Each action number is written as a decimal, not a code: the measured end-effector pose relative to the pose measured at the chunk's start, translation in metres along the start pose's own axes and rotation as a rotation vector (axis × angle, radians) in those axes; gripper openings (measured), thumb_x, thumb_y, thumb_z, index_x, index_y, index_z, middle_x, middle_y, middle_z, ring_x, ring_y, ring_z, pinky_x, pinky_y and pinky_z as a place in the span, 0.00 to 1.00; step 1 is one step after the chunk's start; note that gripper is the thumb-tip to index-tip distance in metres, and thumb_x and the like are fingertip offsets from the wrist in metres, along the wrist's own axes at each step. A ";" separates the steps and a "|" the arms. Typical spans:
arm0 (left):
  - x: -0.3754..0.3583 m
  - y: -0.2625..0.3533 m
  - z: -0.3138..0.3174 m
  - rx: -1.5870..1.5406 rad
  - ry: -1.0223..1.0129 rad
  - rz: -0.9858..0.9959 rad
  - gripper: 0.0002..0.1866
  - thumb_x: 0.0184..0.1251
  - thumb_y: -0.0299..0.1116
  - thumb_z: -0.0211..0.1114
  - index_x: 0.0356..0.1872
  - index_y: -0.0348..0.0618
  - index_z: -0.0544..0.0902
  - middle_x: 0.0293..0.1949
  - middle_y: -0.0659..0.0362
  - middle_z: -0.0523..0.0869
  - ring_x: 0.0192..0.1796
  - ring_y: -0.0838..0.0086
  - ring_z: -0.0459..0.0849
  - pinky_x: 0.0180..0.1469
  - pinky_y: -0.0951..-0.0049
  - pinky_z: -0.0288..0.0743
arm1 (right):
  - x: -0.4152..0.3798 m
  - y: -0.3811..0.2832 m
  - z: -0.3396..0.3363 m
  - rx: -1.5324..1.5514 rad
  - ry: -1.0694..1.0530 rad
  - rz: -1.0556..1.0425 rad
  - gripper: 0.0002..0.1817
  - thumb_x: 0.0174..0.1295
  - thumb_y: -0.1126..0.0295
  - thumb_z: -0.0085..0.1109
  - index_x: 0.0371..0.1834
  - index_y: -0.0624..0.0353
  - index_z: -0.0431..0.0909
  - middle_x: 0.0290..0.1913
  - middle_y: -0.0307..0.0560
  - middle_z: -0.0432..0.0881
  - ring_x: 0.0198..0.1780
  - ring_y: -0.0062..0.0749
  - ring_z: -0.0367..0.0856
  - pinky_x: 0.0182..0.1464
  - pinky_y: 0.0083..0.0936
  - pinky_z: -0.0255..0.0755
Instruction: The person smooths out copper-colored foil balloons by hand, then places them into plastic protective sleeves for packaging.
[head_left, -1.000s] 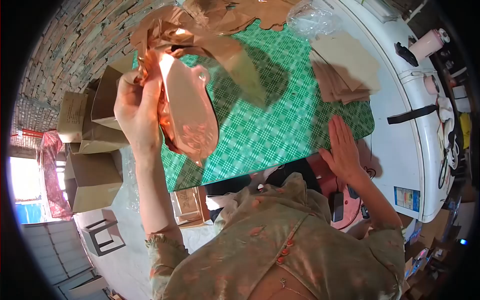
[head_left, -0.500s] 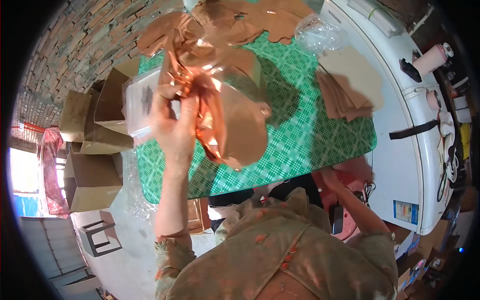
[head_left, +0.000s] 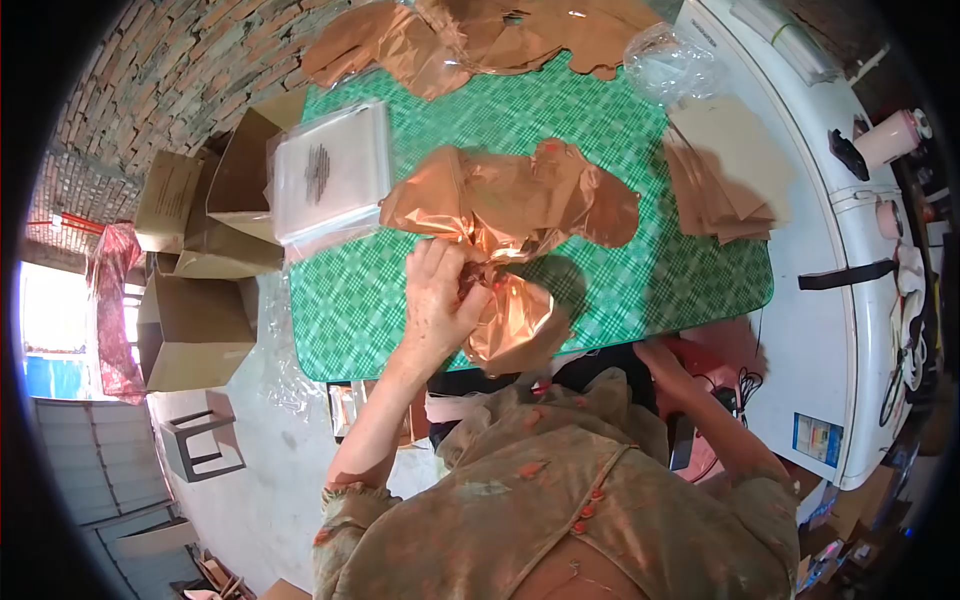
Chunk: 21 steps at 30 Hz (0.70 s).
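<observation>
My left hand (head_left: 440, 300) is closed on the bunched middle of a copper-coloured foil balloon (head_left: 510, 200). One wide, rounded part of the balloon spreads over the green plaid tabletop (head_left: 420, 120). A smaller lobe hangs near the front edge, over my lap. My right hand (head_left: 652, 354) is low at the table's front edge, beside a red surface (head_left: 725, 345). Its fingers are mostly hidden, and I cannot make out whether it holds anything.
More flat copper foil balloons (head_left: 500, 40) lie along the table's back. A stack of clear plastic bags (head_left: 330, 170) sits at the left, brown cardboard sheets (head_left: 725, 165) at the right. Crumpled clear plastic (head_left: 672, 65) lies back right. Open cartons (head_left: 200, 330) and a white fridge (head_left: 800, 300) flank the table.
My left hand has moved right and down toward the front edge with the balloon, which now lies spread across the table. The bag stack shows more fully. My right hand stays low.
</observation>
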<state>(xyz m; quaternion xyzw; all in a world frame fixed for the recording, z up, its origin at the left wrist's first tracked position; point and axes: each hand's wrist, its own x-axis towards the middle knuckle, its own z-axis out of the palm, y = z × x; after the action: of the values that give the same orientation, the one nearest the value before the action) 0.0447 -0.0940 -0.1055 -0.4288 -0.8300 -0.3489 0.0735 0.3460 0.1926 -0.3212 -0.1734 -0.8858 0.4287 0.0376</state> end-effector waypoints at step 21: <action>0.058 -0.021 -0.002 -0.330 0.202 -0.502 0.28 0.66 0.33 0.70 0.67 0.42 0.77 0.51 0.46 0.89 0.53 0.56 0.89 0.52 0.60 0.82 | 0.163 -0.239 -0.044 -0.694 0.033 -0.597 0.36 0.69 0.48 0.60 0.79 0.44 0.66 0.79 0.55 0.61 0.79 0.60 0.55 0.76 0.64 0.49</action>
<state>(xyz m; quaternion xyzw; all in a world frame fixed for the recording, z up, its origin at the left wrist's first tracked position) -0.0076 -0.0655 -0.0906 -0.1800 -0.8306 -0.5270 -0.0033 0.1375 0.1440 -0.1226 0.0802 -0.9876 0.0741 0.1131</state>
